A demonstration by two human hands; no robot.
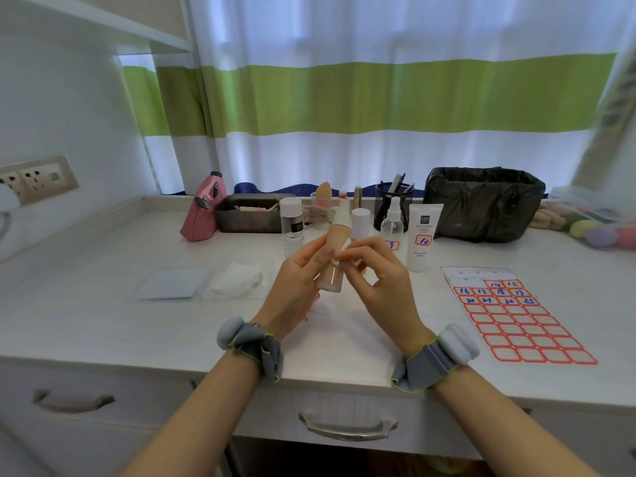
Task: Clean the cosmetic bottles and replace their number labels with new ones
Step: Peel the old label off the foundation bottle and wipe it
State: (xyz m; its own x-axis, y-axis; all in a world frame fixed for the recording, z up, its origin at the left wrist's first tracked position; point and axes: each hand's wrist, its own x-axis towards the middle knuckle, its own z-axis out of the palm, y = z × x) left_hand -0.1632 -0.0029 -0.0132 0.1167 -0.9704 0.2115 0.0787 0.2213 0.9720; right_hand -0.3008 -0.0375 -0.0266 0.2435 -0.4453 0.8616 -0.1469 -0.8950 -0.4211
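Note:
My left hand [298,277] grips a slim peach-coloured cosmetic bottle [333,266] upright above the middle of the desk. My right hand [375,273] pinches at something small and white on the bottle's side, fingers curled. Behind stand a clear bottle with a white cap [292,223], a white-capped bottle [360,223], a spray bottle [392,225] with a number label, and a white tube [420,235] labelled 10. A sheet of red-framed number labels [516,315] lies at the right. White cotton pads [237,278] lie left of my hands.
A pale blue square pad [170,284], a pink pouch [203,211] and a dark tray [251,211] sit at the left and back. A mesh pen cup [392,201] and a bin with a black bag [481,204] stand at the back right. Drawer handles sit below the desk edge.

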